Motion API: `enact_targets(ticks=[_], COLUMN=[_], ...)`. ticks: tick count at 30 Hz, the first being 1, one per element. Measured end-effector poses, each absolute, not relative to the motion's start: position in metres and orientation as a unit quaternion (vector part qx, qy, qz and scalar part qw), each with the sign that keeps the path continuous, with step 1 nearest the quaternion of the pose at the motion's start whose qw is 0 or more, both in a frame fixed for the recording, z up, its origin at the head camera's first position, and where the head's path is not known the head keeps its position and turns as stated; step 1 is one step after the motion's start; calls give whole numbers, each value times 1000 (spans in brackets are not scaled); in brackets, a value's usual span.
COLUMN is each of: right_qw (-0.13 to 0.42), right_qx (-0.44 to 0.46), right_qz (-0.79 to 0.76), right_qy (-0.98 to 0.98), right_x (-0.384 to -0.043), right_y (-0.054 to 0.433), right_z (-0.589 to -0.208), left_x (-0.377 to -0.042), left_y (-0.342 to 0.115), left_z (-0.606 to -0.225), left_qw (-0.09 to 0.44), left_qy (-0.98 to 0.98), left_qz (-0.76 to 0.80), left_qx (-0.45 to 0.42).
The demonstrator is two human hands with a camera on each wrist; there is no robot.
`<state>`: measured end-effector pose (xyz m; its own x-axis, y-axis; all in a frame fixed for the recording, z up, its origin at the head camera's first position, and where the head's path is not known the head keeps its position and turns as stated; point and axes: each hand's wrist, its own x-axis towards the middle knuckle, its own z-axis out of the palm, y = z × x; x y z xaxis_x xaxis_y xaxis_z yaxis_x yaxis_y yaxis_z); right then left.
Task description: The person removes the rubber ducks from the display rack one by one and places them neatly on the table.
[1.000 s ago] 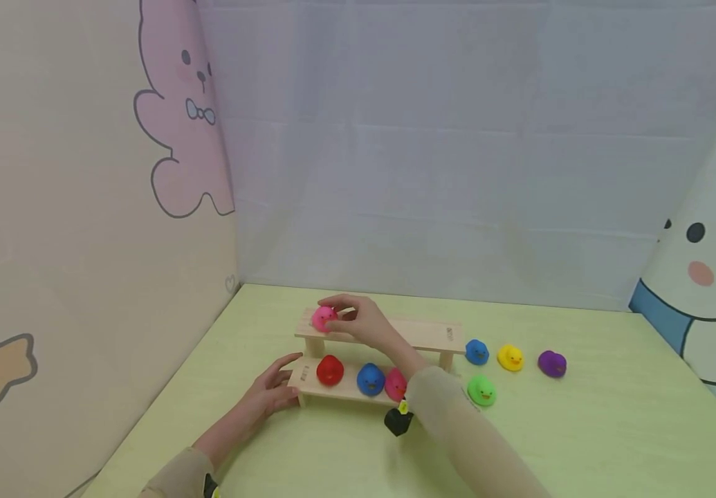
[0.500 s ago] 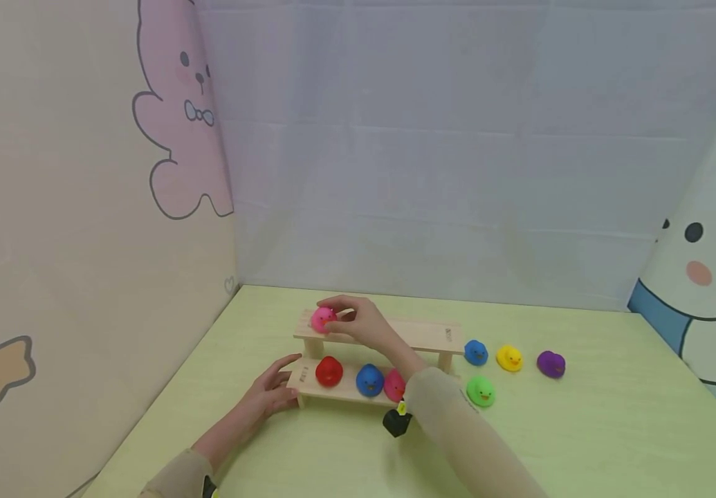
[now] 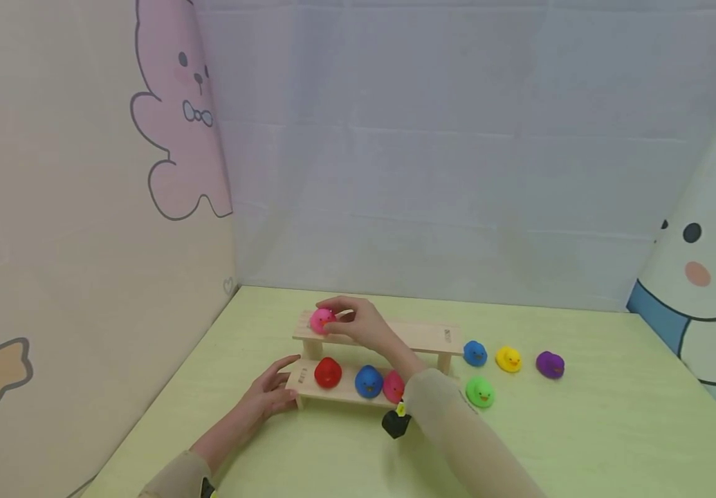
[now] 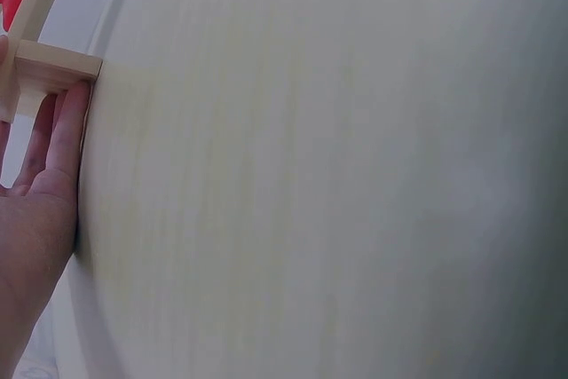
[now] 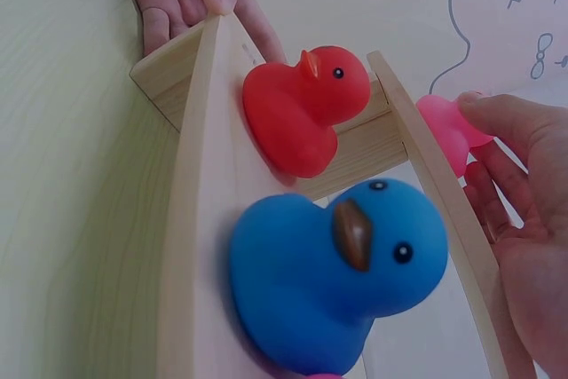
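Note:
My right hand pinches a pink rubber duck at the left end of the upper board of a two-step wooden shelf. In the right wrist view, thumb and fingers lie on either side of that pink duck. With my left hand I grip the left end of the lower step; the right wrist view has its thumb on the board's edge. Along this lower step sit a red duck, a blue duck and a darker pink duck, partly hidden by my right arm.
Right of the shelf, on the pale green table, stand a blue duck, a yellow duck, a purple duck and a green duck. Cloth walls with cartoon prints enclose the back and sides.

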<state>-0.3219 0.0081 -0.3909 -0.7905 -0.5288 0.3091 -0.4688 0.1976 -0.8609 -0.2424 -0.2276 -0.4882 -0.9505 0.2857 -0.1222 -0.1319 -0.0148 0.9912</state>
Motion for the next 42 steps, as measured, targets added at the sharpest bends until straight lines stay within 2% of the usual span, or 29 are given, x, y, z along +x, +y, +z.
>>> enact_targets(ticks=[6,12,19,26,42], right_qw=[27,48,34,45,-41], right_qx=[-320,-325,-312,-280,-267], right_qz=[-545,-553,-562,-562,-548], right_qy=[774,766,765,777,791], right_x=[-322,-307,-324,-321,-289], right_y=[8,11,8,12,52], right_z=[-391,-372,-391,-384,-352], left_x=[-242,-241,-241,-241,-241], left_y=[-228,-227,-227,-227,-226], left_z=[-487,-487,-488,-487,-488], left_qw=[145,143,139,139,135], left_qy=[690,693,691,689,692], left_qz=[708,705,708,709,708], left_qx=[53,50,54,50,46])
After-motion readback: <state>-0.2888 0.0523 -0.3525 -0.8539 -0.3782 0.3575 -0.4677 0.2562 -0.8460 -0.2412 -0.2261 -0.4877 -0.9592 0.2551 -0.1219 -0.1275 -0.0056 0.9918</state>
